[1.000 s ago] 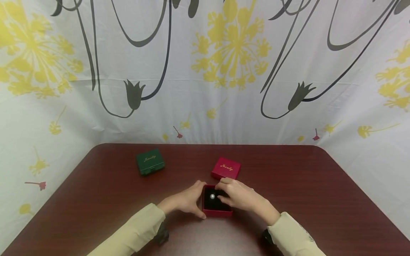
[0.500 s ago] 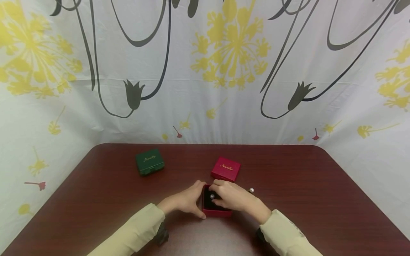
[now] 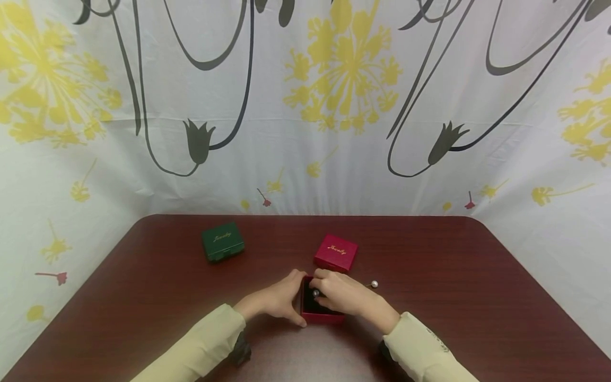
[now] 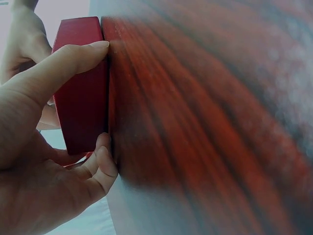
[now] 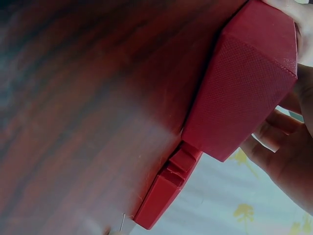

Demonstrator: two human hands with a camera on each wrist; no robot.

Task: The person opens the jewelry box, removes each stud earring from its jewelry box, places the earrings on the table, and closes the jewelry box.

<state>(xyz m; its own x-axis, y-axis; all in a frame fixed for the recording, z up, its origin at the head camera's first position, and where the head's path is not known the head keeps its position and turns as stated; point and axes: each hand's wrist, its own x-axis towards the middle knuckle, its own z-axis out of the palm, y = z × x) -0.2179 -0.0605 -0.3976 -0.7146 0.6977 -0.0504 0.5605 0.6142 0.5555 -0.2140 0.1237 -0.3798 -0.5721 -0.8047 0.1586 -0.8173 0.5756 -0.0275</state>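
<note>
An uncovered red jewelry box (image 3: 323, 318) with a black insert stands on the table in front of the person. My left hand (image 3: 278, 296) holds its left side, the thumb on the near wall (image 4: 83, 98) and the fingers round the far corner. Over the box, my right hand (image 3: 345, 293) curls its fingers and thumb at a pearl earring (image 3: 315, 293) set in the insert. They appear to pinch it, though the fingertips are partly hidden. Right of that hand, a second pearl piece (image 3: 374, 284) with a thin stem lies on the table.
Behind the box lies a red lid (image 3: 336, 250) marked "Jewelry". A closed green jewelry box (image 3: 223, 241) stands at the back left of the dark wooden table (image 3: 143, 297). A white patterned curtain (image 3: 267, 95) hangs behind.
My right hand has moved left over the box, its fingers closing in on the pearl in the insert. The pearl piece on the table has come into view. My left hand has stayed put.
</note>
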